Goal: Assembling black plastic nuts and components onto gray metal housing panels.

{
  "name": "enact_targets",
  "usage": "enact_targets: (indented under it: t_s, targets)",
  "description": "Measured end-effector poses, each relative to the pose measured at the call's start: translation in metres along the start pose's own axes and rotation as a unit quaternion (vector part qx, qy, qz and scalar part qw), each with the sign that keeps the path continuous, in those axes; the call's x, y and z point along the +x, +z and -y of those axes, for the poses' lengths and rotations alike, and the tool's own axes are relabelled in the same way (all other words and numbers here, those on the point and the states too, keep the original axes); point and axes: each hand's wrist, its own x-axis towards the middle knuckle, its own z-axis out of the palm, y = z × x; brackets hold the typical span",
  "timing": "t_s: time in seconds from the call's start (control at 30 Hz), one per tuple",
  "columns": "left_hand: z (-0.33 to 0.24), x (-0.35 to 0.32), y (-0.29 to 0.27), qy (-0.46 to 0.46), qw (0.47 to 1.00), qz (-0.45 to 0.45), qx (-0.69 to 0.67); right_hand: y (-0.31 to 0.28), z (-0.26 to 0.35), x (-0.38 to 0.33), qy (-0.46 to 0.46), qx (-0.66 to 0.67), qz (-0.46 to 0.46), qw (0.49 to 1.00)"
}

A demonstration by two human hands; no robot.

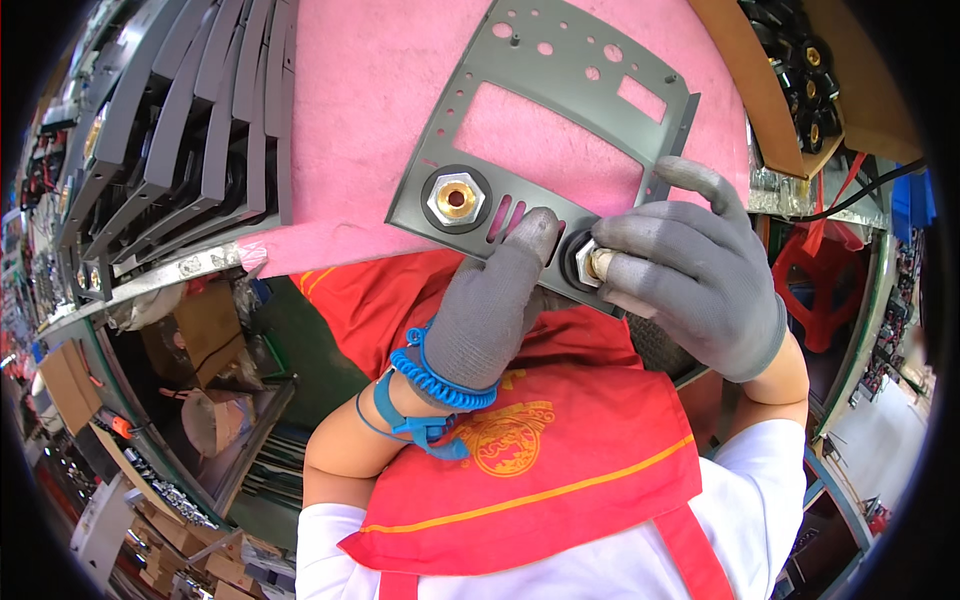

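A grey sheet-metal panel (560, 68) with round holes, slots and a large rectangular cut-out lies tilted at the near edge of the pink tabletop. My left hand (480, 310), gloved in grey with a blue coiled strap at the wrist, grips the panel's near edge; its thumb rests on top by the slots, the other fingers hidden beneath. At the panel's near right corner, my gloved right hand (700, 270) has its fingertips closed round a silver hex nut (584, 263) on a black-ringed fitting. A matching hex nut with a brass centre (457, 199) sits in the near left corner.
Several grey panels (205, 110) stand in a leaning row on the left of the pink table surface (350, 110). At upper right, a cardboard box (745, 75) holds black parts (810, 85) with brass centres. A red stool (815, 285) is below the table's right side.
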Motion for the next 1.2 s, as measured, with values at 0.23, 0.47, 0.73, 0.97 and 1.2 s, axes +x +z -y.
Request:
enact_targets:
  t_s: [0.23, 0.47, 0.73, 0.97, 1.2]
  targets:
    - [-0.007, -0.002, 0.008, -0.044, 0.996, -0.069, -0.045, -0.009, -0.001, 0.005, 0.036, 0.027, 0.043, 0.998]
    - [0.001, 0.0, -0.001, 0.059, 0.988, -0.046, 0.136, 0.004, -0.001, 0.013, -0.016, 0.02, -0.042, 0.999]
    - [0.002, -0.001, -0.004, 0.099, 0.977, -0.041, 0.187, -0.007, -0.002, 0.003, 0.059, -0.017, 0.011, 0.998]
    - [0.0, 0.0, -0.004, 0.099, 0.976, -0.038, 0.188, -0.022, -0.006, 0.001, 0.051, 0.075, -0.072, 0.993]
    - [0.0, 0.001, -0.002, 0.101, 0.978, -0.034, 0.179, -0.002, -0.001, 0.011, 0.046, 0.208, -0.021, 0.977]
